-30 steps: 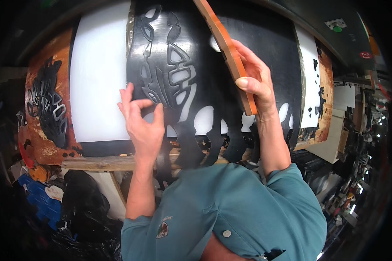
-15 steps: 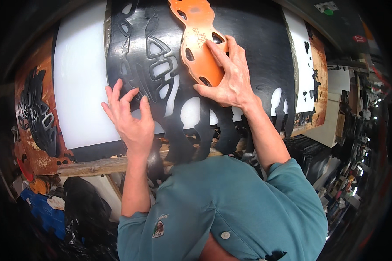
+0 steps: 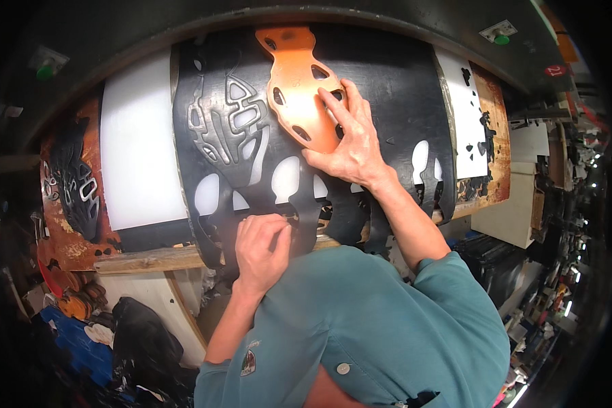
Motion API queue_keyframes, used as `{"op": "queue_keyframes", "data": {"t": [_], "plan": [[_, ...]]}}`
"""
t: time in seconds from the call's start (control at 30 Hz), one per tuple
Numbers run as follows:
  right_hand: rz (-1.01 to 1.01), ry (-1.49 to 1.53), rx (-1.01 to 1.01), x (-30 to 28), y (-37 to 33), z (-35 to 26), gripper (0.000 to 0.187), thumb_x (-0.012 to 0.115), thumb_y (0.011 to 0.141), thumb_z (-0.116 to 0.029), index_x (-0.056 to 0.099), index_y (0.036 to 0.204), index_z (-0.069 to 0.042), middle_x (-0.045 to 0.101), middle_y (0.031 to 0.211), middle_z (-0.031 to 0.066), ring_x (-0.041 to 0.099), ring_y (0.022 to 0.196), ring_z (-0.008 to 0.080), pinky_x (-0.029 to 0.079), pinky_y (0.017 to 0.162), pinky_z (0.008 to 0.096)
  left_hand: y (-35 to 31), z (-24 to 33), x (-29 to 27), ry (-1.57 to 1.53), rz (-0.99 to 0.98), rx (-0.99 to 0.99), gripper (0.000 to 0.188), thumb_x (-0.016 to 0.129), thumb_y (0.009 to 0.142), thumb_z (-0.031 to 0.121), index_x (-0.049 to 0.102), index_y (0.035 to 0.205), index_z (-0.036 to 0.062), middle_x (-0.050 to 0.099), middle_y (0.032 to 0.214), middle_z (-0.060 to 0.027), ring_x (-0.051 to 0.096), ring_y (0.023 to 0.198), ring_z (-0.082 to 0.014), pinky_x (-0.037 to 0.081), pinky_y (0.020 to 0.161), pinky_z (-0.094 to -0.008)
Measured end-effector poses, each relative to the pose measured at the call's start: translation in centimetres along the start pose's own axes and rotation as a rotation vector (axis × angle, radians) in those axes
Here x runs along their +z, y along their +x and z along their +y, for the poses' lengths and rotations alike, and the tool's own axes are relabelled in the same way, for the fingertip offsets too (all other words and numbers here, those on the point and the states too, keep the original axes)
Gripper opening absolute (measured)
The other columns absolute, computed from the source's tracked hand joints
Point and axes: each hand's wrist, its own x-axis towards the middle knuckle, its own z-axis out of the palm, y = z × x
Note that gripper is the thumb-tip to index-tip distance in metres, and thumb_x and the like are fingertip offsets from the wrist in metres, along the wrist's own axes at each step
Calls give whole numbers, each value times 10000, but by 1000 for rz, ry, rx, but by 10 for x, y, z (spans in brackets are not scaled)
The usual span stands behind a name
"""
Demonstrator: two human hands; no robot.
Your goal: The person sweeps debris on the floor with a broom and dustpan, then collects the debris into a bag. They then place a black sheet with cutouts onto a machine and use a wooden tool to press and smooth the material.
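My right hand (image 3: 355, 141) grips an orange sole-shaped cutting die (image 3: 299, 102), thumb at its lower end and fingers over its right edge. The die has several oval openings and lies on a black sheet (image 3: 387, 88). Lower down, my left hand (image 3: 260, 248) is closed with its fingertips together at the sheet's cut front strips. The fingers partly hide what they pinch, which looks like a strip's edge. Left of the die, a cut openwork sole shape (image 3: 234, 139) sits within the sheet. White shows through the cut-out holes (image 3: 287, 178).
White boards (image 3: 139, 146) lie beside the sheet. Black cut pieces (image 3: 75, 183) rest on the brown surface at left, and scraps (image 3: 484, 146) at right. A dark machine beam with a green button (image 3: 501, 39) spans the far side. A wooden rail (image 3: 149, 261) runs along the front.
My left hand has moved down and right to the front strips, and its spread fingers have closed. The die sits lower in view, still under my right hand. More of the machine beam shows.
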Motion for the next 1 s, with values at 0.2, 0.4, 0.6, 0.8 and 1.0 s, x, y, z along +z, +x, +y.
{"op": "queue_keyframes", "data": {"t": [0.2, 0.4, 0.6, 0.8, 1.0], "plan": [[91, 3, -97, 13, 6, -4, 939, 842, 597, -312, 573, 1430, 27, 321, 1550, 374, 427, 1349, 555, 404, 1139, 590, -5, -11, 16, 239, 104, 122, 186, 765, 837, -26, 643, 942, 68, 707, 915, -70, 640, 789, -294, 462, 714, -414], [33, 193, -104, -9, -12, 3, 957, 876, 766, -415, 490, 1528, 17, 328, 1598, 396, 390, 1464, 525, 368, 1210, 558, -10, -15, 7, 240, 171, 212, 210, 771, 839, -21, 640, 976, 70, 715, 945, -71, 644, 804, -292, 471, 729, -423], [756, 458, 50, -127, -20, 61, 119, 642, 1051, -104, 700, 996, -17, 707, 940, 19, 627, 813, 81, 510, 735, 235, -19, -30, 7, 279, 199, 240, 179, 752, 865, -27, 619, 952, 55, 700, 916, -97, 637, 797, -310, 467, 721, -432], [981, -82, 68, -227, -13, 114, 270, 627, 1061, -239, 694, 968, 5, 654, 734, 72, 592, 679, 138, 498, 658, 337, -22, -42, 6, 280, 285, 280, 128, 755, 883, 8, 634, 895, 49, 706, 906, -107, 658, 829, -327, 477, 751, -430], [697, 163, 165, -176, -115, 101, 276, 656, 1060, -205, 680, 889, 10, 581, 695, -37, 494, 641, 36, 423, 581, 250, -22, -22, 8, 130, 387, 191, 94, 763, 900, 24, 685, 952, 20, 722, 960, -134, 680, 893, -330, 529, 847, -432]]}}
